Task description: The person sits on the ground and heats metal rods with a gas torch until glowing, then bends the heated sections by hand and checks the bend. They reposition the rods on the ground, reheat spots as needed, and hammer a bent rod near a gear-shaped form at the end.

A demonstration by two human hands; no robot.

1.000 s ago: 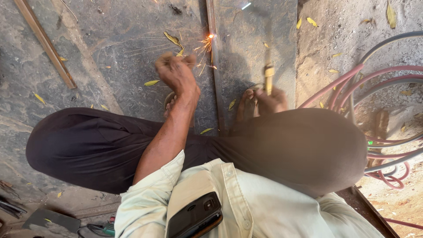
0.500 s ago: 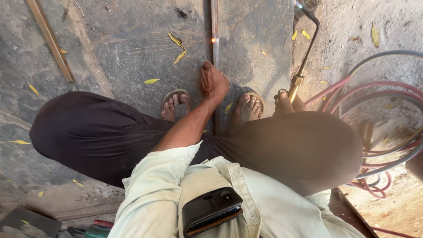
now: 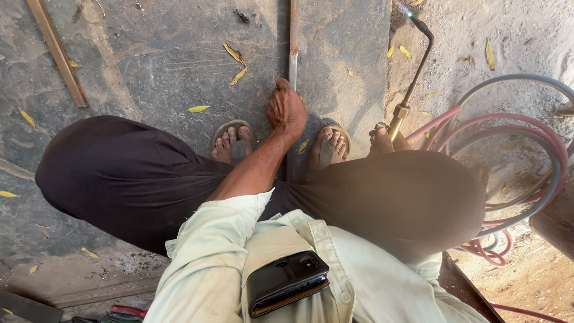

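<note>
I squat in sandals on a dark steel plate (image 3: 341,48). My left hand (image 3: 287,110) reaches down between my feet, fingers curled over the near end of a narrow metal bar (image 3: 293,36) that runs away from me along the plate's seam. My right hand (image 3: 385,139), mostly hidden behind my right knee, holds a cutting torch (image 3: 412,78) by its brass handle. The torch's black neck points up and away to the right of the plate, with a small flame at its tip (image 3: 406,9).
Red and grey hoses (image 3: 526,131) loop on the dusty ground at right. A rusty strip (image 3: 57,51) lies at upper left. Yellow leaves (image 3: 236,63) are scattered about. A dark phone (image 3: 287,281) sits in my shirt pocket.
The sparks at the seam have stopped. My left hand drew back toward my feet along the bar. The torch swung off the plate to the right.
</note>
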